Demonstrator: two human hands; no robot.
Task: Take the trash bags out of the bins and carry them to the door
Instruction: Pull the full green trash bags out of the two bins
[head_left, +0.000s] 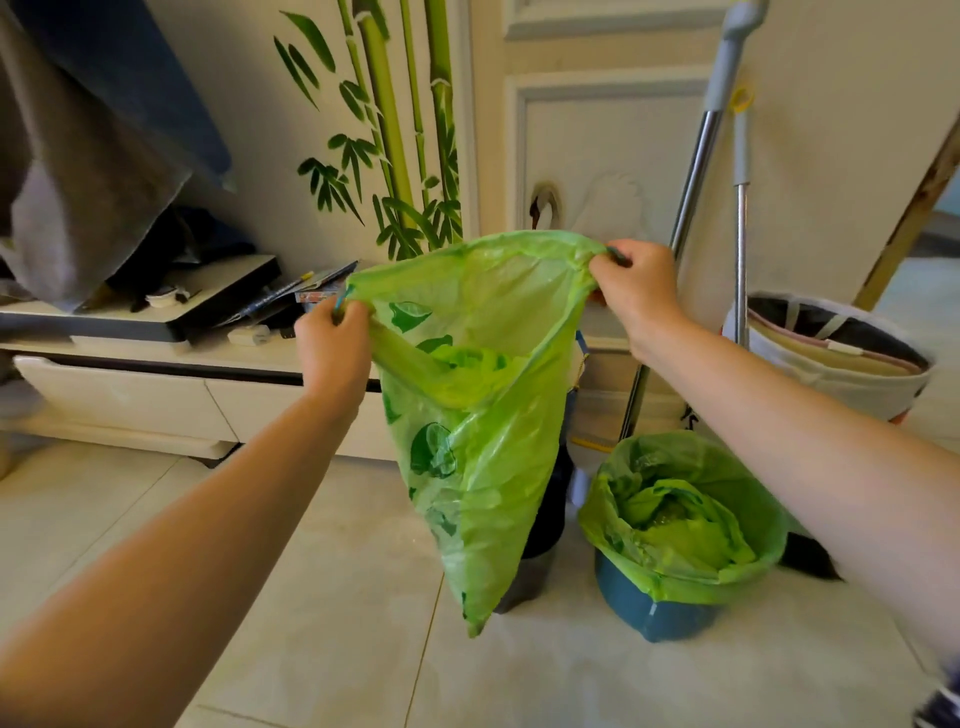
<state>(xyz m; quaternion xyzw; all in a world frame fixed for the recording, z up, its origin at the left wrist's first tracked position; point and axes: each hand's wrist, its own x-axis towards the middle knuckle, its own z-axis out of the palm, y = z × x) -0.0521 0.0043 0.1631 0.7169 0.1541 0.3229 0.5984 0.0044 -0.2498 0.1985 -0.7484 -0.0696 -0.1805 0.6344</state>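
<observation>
A green trash bag (483, 415) hangs in the air at the middle of the view, its mouth stretched wide. My left hand (332, 353) grips the left side of its rim, and my right hand (636, 291) grips the right side. Behind the bag's lower part stands a dark bin (540, 545), mostly hidden. To the right, on the floor, a blue bin (649, 613) holds a second green bag (680, 519) folded over its rim.
A white panelled door (597, 156) stands behind the bag. Two mop handles (696, 171) lean against the wall at the right, beside a fabric basket (831, 364). A low white cabinet (156, 395) with clutter runs along the left. Pale floor tiles (311, 623) lie in front.
</observation>
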